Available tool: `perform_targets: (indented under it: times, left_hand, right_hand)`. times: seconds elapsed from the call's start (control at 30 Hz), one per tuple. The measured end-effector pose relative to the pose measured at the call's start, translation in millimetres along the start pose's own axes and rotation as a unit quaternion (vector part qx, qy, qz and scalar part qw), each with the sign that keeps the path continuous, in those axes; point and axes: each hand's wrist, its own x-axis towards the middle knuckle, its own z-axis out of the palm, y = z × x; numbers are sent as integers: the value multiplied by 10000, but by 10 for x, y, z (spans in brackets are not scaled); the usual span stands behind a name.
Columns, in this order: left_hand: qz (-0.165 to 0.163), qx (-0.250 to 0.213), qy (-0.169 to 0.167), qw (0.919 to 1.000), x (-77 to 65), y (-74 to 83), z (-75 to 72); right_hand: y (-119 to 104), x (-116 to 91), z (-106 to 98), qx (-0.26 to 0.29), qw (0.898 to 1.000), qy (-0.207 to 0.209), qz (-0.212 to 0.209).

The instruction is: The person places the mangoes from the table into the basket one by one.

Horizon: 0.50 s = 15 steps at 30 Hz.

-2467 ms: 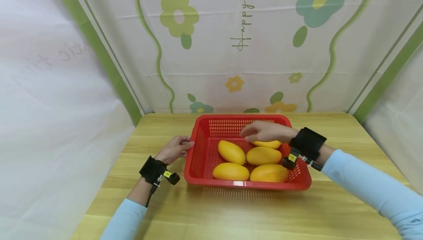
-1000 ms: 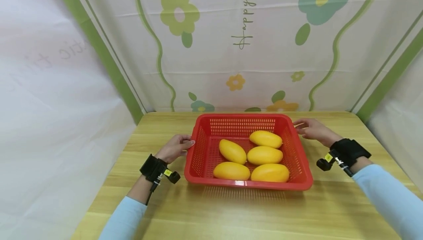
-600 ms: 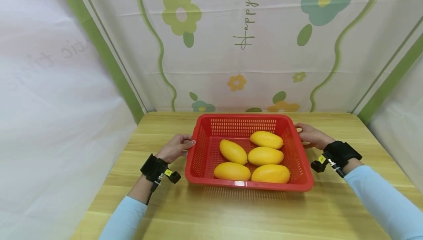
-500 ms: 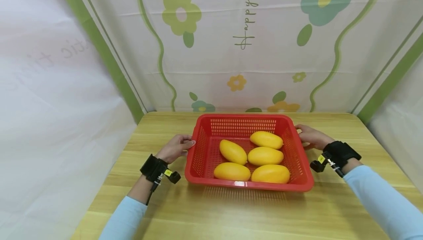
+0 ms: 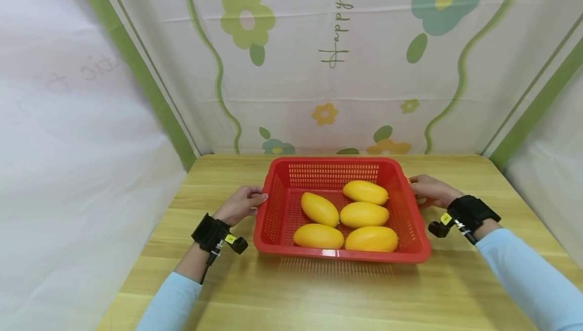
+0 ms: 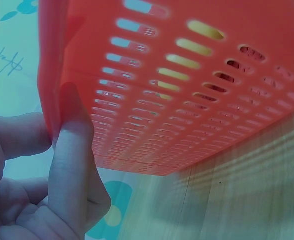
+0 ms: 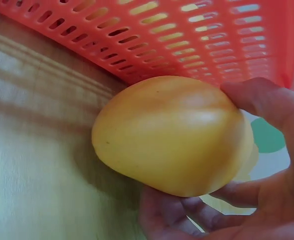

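Observation:
A red perforated plastic basket [image 5: 341,254] stands on the table with several yellow mangoes [image 5: 364,215] lying in it. My left hand [image 5: 239,205] pinches the basket's left rim between thumb and fingers; the left wrist view shows the thumb [image 6: 69,165] on the outer side of the wall. Outside the basket's right wall, my right hand [image 5: 432,191] grips another mango [image 7: 174,137], thumb at one side and fingers curled beneath it. This mango is close against the slotted wall. In the head view the basket hides nearly all of it.
The light wood table [image 5: 319,300] extends in front of the basket and to both sides. A white floral cloth [image 5: 282,83] hangs behind the table's back edge, with more white cloth [image 5: 91,169] on the left and right.
My right hand has moved from over the basket's back right mango to outside the right wall, and now holds another mango there. My left hand has stayed on the rim.

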Motion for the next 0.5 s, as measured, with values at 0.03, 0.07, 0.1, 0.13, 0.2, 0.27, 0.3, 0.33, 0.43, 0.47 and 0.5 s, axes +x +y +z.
perform_targets:
  times: [0.03,0.07,0.1,0.13,0.2,0.27,0.3,0.33,0.43,0.47,0.5]
  left_hand:
    - [-2,-15,4,10000,-4,1,1]
    - [15,-7,-3,10000,-8,3,3]
    - [29,-7,-11,10000,-10,4,6]
    - [45,-8,-10,10000,-13,5,6]
    - [80,-4,-26,10000,-16,6,6]
    - [105,1,-54,9999,-15,4,4]
    - [94,-23,-53,9999,-15,3,4]
    - [82,-46,-50,9999,-13,0,3]
    - [83,-68,-68,9999,-10,-5,0]
    - [89,-57,-71,9999,-11,-5,0]
    - [80,-63,-64,9999,-12,-4,0]
  right_hand:
    - [1,-20,-13,-16,10000,16,16]
    - [-1,-45,-23,-9,10000,42,50]
    - [-2,-71,-31,26,10000,61,73]
    - [-3,-91,-39,39,9999,72,95]
    - [-4,-132,-50,65,9999,103,116]
    - [-6,-166,-51,95,9997,164,135]
    - [-7,-183,-52,103,9997,190,119]
    - [-7,-199,-53,104,9997,211,94]
    - [-14,-238,-55,112,9995,289,22]
    - [-16,-250,-60,118,9995,306,2]
    - [-19,-262,-63,121,9994,324,-15]
